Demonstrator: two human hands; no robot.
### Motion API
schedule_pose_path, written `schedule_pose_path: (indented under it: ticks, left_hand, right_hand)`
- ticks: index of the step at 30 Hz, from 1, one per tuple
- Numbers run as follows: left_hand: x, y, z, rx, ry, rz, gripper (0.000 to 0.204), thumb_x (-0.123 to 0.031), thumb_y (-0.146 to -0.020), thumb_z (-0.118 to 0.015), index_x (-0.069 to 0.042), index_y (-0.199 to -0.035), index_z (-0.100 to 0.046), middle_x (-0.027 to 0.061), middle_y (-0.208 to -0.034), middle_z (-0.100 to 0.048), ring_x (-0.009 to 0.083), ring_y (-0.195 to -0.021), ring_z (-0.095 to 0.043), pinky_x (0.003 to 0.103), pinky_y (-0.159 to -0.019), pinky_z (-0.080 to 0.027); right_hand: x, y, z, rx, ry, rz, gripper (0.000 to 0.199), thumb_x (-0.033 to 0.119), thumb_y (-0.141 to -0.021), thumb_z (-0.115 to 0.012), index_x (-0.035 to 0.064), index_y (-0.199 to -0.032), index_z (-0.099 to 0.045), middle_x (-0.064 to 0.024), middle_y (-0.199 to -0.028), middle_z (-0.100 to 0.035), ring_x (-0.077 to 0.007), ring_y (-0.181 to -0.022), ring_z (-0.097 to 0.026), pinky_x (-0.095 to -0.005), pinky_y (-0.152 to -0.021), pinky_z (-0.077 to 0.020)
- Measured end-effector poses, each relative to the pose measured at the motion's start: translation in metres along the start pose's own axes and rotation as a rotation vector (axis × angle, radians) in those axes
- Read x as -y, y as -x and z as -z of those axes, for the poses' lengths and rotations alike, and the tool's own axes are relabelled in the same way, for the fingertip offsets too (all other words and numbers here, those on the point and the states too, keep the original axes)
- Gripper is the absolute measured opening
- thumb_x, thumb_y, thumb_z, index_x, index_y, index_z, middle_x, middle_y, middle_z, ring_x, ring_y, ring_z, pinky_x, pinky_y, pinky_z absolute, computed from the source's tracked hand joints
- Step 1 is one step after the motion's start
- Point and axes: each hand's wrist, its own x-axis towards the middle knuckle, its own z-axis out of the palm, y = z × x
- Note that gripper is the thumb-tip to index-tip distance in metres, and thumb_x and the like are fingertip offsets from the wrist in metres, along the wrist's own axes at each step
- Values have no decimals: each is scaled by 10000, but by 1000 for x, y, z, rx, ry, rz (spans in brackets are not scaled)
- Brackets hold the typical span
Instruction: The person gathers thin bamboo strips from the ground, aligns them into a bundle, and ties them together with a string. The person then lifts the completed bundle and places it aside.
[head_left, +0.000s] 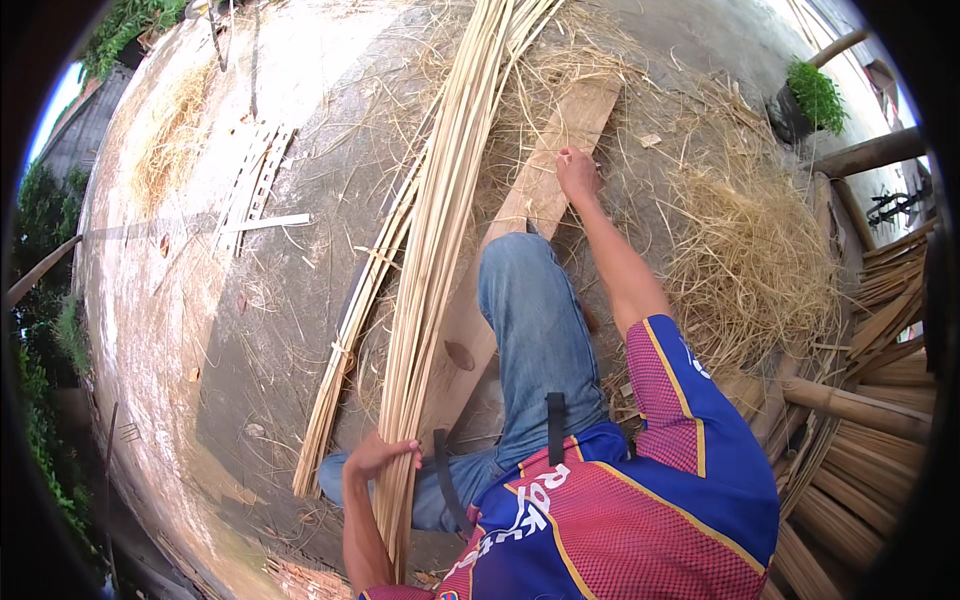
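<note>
A long bundle of thin pale strips [440,200], looking like split bamboo, runs from the far edge down past my left side. My left hand [380,455] is closed round its near part, the thumb lying across the strips and the other fingers partly hidden. Beside the bundle a long wooden plank [465,330] lies slantwise, partly under my bent leg. Over the plank's far part my right hand [578,175] is curled into a fist. Whatever the fist holds, if anything, cannot be made out.
A smaller tied bundle of strips [330,410] lies left of the long one. Curly shavings [750,260] are heaped at the right, near stacked slats [860,480] and a bamboo pole [855,408]. Farther left lie pale slotted strips [258,180]. A potted plant [815,95] stands far right.
</note>
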Motion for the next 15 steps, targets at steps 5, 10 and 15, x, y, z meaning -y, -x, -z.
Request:
schedule_pose_path:
  ticks: [5, 10, 15]
  left_hand:
    - [0, -2, 5, 38, -50, 22, 201, -142, -936, -733, 15, -1029, -649, 106, -843, -719, 215, -782, -718, 332, -720, -571]
    - [4, -2, 5, -21, -61, 64, 206, -162, -934, -731, 14, -1017, -665, 107, -838, -727, 210, -780, -717, 336, -729, -564]
    - [11, -6, 6, -9, -33, 54, 208, -156, -931, -728, 19, -1023, -666, 114, -836, -725, 220, -775, -716, 343, -726, -565]
  right_hand:
    - [-15, -8, -18, 103, 36, 52, 245, 280, -927, -645, 137, -1103, -738, -161, -1061, -738, -346, -1006, -710, -486, -876, -553]
    - [-27, -11, 50, 52, -581, 68, 292, 243, -973, -656, 95, -1216, -722, -108, -989, -749, -213, -882, -732, -359, -757, -581]
    - [-53, 9, 166, -529, -1122, -158, 285, 248, -1043, -599, 58, -1223, -711, -24, -856, -674, -72, -656, -586, -226, -557, -510]
